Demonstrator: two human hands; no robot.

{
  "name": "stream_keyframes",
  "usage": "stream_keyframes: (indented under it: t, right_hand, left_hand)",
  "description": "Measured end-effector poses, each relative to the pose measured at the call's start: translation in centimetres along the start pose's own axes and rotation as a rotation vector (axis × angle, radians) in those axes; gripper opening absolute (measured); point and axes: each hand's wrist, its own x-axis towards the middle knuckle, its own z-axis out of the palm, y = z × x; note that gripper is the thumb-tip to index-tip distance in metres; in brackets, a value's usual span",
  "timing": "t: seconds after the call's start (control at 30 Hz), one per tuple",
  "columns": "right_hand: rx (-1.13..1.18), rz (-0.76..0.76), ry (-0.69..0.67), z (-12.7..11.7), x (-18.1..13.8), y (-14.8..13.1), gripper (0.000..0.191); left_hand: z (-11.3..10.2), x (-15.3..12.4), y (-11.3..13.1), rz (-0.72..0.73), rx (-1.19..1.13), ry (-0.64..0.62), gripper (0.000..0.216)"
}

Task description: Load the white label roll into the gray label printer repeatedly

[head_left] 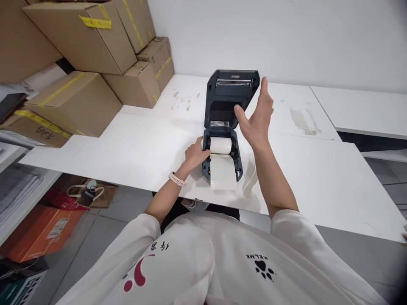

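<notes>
A dark label printer [239,167] stands on the white table with its lid [211,91] raised. Inside sits a white label roll [221,145], and its label strip [223,171] runs out over the front. My left hand [195,153] grips the left side of the printer's base, thumb over the rim and fingers along the outside. Beside the lid's right edge is my right hand [259,116], fingers stretched upward and thumb spread apart in front of the lid. Whether it touches the lid is hard to see.
Taped cardboard boxes [79,99] are piled on the table's left. A loose pale strip [250,182] lies right of the printer. A white wall [273,38] rises behind the table [152,148]. An orange box [47,228] stands low at the left.
</notes>
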Motion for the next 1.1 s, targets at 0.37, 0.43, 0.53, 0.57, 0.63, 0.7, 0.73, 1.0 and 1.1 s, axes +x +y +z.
stream_keyframes:
  t: [0.37,0.43,0.53,0.57,0.63,0.7,0.73,1.0,1.1]
  right_hand:
    - [-0.421,-0.079,-0.92,4.4,-2.6,-0.6,0.072]
    - [-0.423,-0.088,-0.954,5.1,-2.3,-0.1,0.077]
    - [-0.254,-0.102,-0.994,3.7,-1.7,0.5,0.081]
    - [-0.142,-0.104,-0.995,2.5,-1.5,0.7,0.081]
    - [0.091,-0.091,-0.952,-0.6,-1.3,1.3,0.085]
    - [0.263,-0.049,-0.851,-3.9,-1.2,2.3,0.089]
    - [0.335,-0.015,-0.775,-5.4,-1.2,3.1,0.09]
    - [0.639,0.395,-0.223,-5.7,-0.4,15.1,0.089]
    - [0.605,0.501,-0.199,-3.0,-0.7,18.5,0.09]
  left_hand:
    - [0.2,0.3,0.2,0.024,0.05,-0.003,0.061]
    - [0.3,0.2,0.2,0.014,0.043,-0.003,0.062]
    - [0.3,0.1,0.0,0.038,0.004,-0.002,0.064]
    - [0.3,0.1,0.0,0.046,-0.011,-0.004,0.065]
    - [0.3,0.1,-0.2,0.057,-0.035,-0.01,0.067]
    - [0.4,0.1,-0.4,0.057,-0.046,-0.009,0.069]
    - [0.4,0.2,-0.5,0.052,-0.05,-0.005,0.069]
    - [0.7,0.3,-0.3,0.013,-0.093,0.007,0.072]
    - [0.7,0.2,-0.2,0.007,-0.1,0.012,0.072]
